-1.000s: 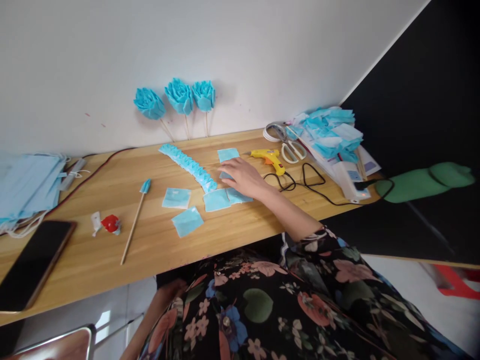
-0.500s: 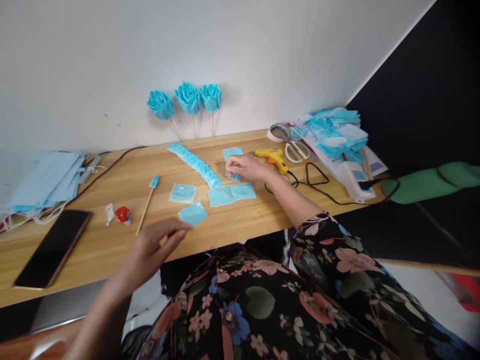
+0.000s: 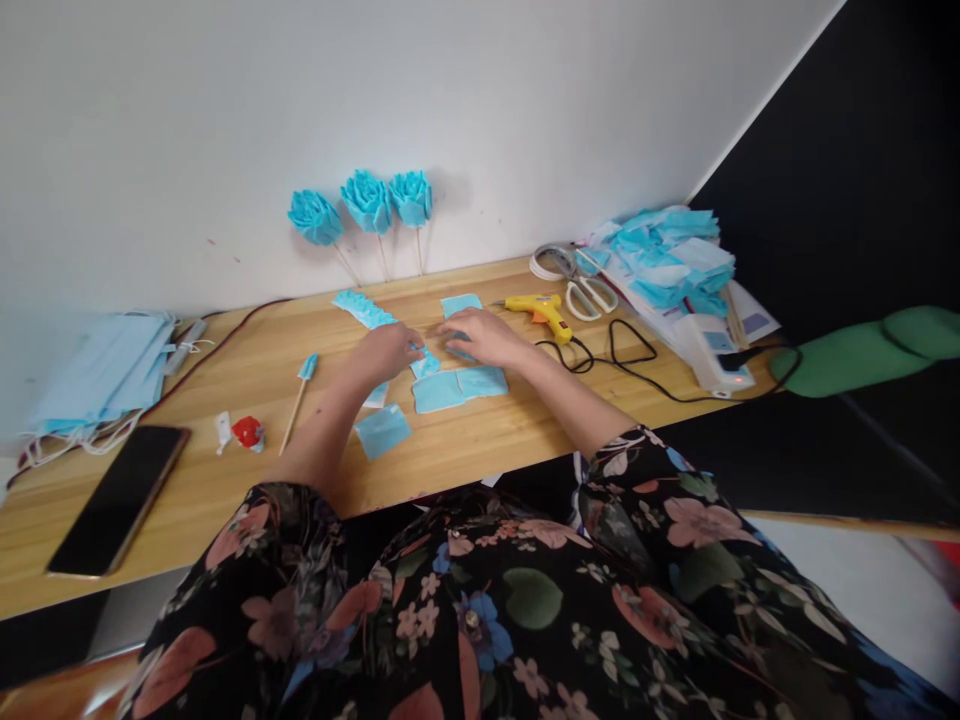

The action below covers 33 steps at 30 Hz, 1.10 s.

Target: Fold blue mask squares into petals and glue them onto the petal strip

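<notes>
My left hand [image 3: 386,352] hovers over or touches the slanting row of folded blue petals [image 3: 364,308], its fingers loosely bent and apart with nothing visible in them. Fingers spread, my right hand [image 3: 484,335] rests over a blue fabric piece [image 3: 459,346], which it partly covers. Just below lie two blue squares [image 3: 461,388] edge to edge. Another blue square [image 3: 459,304] is beyond my right hand. Nearer me is a single blue square [image 3: 383,432], and one more piece [image 3: 376,396] peeks out from under my left wrist.
A yellow glue gun [image 3: 544,312], scissors [image 3: 591,298] and a tape roll [image 3: 553,262] sit right of my hands. Three blue flowers [image 3: 367,203] lean on the wall. Leftward lie a tipped stick [image 3: 298,400], red-wrapped candy [image 3: 248,432], phone [image 3: 120,500] and masks [image 3: 105,370]. Cut fabric [image 3: 667,258] is heaped right.
My left hand has moved up and right from the table's front to the petal row, covering part of it. My right hand has gone from pinched to spread over the blue piece.
</notes>
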Motion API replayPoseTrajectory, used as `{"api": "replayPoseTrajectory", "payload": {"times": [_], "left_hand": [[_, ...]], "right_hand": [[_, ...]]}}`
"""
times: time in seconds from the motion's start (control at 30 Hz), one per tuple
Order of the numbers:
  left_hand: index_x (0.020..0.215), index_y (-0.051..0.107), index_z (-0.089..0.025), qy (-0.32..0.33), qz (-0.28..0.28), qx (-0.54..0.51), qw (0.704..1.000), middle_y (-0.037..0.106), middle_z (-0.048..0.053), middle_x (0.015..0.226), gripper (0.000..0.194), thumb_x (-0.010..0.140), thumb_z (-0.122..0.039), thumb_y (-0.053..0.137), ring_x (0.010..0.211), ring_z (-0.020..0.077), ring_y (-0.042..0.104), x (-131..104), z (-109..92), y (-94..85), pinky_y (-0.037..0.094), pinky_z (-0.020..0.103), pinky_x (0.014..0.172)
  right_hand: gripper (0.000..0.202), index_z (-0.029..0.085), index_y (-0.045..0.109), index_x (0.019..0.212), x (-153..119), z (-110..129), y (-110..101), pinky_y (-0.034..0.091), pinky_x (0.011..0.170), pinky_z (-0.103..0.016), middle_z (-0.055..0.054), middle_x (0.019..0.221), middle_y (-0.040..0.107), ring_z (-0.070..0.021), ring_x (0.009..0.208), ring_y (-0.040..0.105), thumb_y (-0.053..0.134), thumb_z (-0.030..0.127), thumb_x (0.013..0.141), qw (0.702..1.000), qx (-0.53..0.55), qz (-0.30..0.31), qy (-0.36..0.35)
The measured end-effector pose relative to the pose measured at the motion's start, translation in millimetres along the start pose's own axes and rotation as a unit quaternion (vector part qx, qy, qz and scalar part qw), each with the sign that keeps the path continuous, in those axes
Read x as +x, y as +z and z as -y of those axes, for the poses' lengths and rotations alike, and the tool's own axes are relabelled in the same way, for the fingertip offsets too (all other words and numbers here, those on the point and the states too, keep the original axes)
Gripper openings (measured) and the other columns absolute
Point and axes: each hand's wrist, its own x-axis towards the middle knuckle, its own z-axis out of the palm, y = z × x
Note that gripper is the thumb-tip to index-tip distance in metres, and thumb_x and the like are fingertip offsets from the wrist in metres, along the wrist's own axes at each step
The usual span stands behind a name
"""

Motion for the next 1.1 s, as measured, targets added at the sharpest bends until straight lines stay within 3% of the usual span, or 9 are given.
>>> {"api": "replayPoseTrajectory", "payload": {"times": [0.17,0.37,0.47,0.57,0.67,0.8,0.87,0.93,1.1], "left_hand": [[0.089,0.077,-0.019,-0.003,-0.022,-0.064,0.998,0.074,0.007,0.09,0.019,0.081,-0.022,0.06,0.082,0.0221,0.066,0.0,7.5,8.7,0.045,0.03,0.072],[0.086,0.076,-0.018,0.0,-0.066,-0.148,0.987,0.073,0.006,0.087,0.02,0.082,-0.028,0.059,0.079,0.0203,0.064,-7.3,15.7,1.5,0.045,0.03,0.071],[0.087,0.075,-0.018,-0.024,-0.08,-0.167,0.982,0.073,0.006,0.089,0.021,0.084,-0.029,0.058,0.081,0.0203,0.064,-11.5,12.5,-1.8,0.045,0.03,0.073],[0.086,0.075,-0.017,-0.036,-0.074,-0.156,0.984,0.073,0.007,0.091,0.023,0.087,-0.028,0.055,0.082,0.0205,0.064,-14.2,5.8,-1.0,0.045,0.031,0.073],[0.083,0.074,-0.017,-0.029,-0.078,-0.125,0.989,0.073,0.008,0.092,0.023,0.087,-0.025,0.054,0.082,0.0207,0.063,-14.3,2.0,2.0,0.045,0.032,0.074],[0.084,0.075,-0.018,-0.021,-0.081,-0.094,0.992,0.073,0.008,0.093,0.024,0.088,-0.024,0.052,0.086,0.0217,0.064,-13.0,2.9,6.1,0.047,0.033,0.078],[0.087,0.076,-0.019,-0.015,-0.083,-0.095,0.992,0.073,0.009,0.093,0.026,0.09,-0.025,0.051,0.088,0.0224,0.065,-12.5,3.7,8.1,0.047,0.033,0.081],[0.096,0.077,-0.019,-0.017,-0.096,-0.107,0.989,0.074,0.009,0.096,0.028,0.091,-0.026,0.051,0.09,0.0224,0.065,-12.0,3.8,10.1,0.048,0.034,0.083],[0.12,0.072,-0.019,-0.061,-0.157,-0.134,0.977,0.073,0.005,0.088,0.035,0.09,-0.026,0.055,0.081,0.0188,0.065,-11.2,3.0,13.3,0.049,0.03,0.079]], "right_hand": [[0.028,0.022,0.074,0.116,0.1,-3.6,8.1,0.044,0.1,-0.042,-0.008,0.118,0.075,-0.026,0.112,0.064,0.066,0.018,0.09,0.998,-0.018,-0.009,-0.056],[0.027,0.02,0.073,0.113,10.5,2.2,12.5,0.042,0.101,-0.043,-0.011,0.128,0.072,-0.0278,0.117,0.062,0.069,0.016,0.086,0.996,-0.026,0.024,-0.085],[0.013,0.019,0.074,0.091,16.4,6.8,14.8,0.042,0.095,-0.037,-0.008,0.107,0.077,-0.023,0.102,0.066,0.062,0.02,0.091,0.996,0.016,0.019,-0.083],[0.022,0.018,0.07,0.082,13.4,6.6,13.4,0.043,0.078,-0.03,-0.001,0.077,0.073,-0.0157,0.076,0.063,0.055,0.027,0.095,0.99,0.144,-0.007,-0.01],[0.025,0.019,0.066,0.083,4.8,-2.0,3.3,0.04,0.061,-0.025,0.004,0.063,0.063,-0.0115,0.06,0.054,0.059,0.04,0.093,0.941,0.322,-0.085,0.064],[0.031,0.025,0.061,0.084,-1.1,-19.1,-21.4,0.043,0.058,-0.023,0.008,0.055,0.047,-0.0092,0.051,0.041,0.067,0.055,0.088,0.791,0.513,-0.311,0.123],[0.027,0.027,0.061,0.085,-1.3,-24.6,-32.7,0.047,0.06,-0.023,0.009,0.054,0.043,-0.0093,0.05,0.039,0.067,0.053,0.09,0.733,0.549,-0.371,0.156],[0.022,0.029,0.062,0.086,-1.2,-26.5,-39.9,0.048,0.06,-0.022,0.009,0.056,0.044,-0.0092,0.05,0.038,0.065,0.049,0.093,0.71,0.554,-0.392,0.189],[0.024,0.028,0.061,0.084,-0.2,-18.0,-40.9,0.047,0.061,-0.021,0.009,0.059,0.045,-0.0082,0.051,0.038,0.066,0.049,0.093,0.712,0.553,-0.381,0.205]]}}
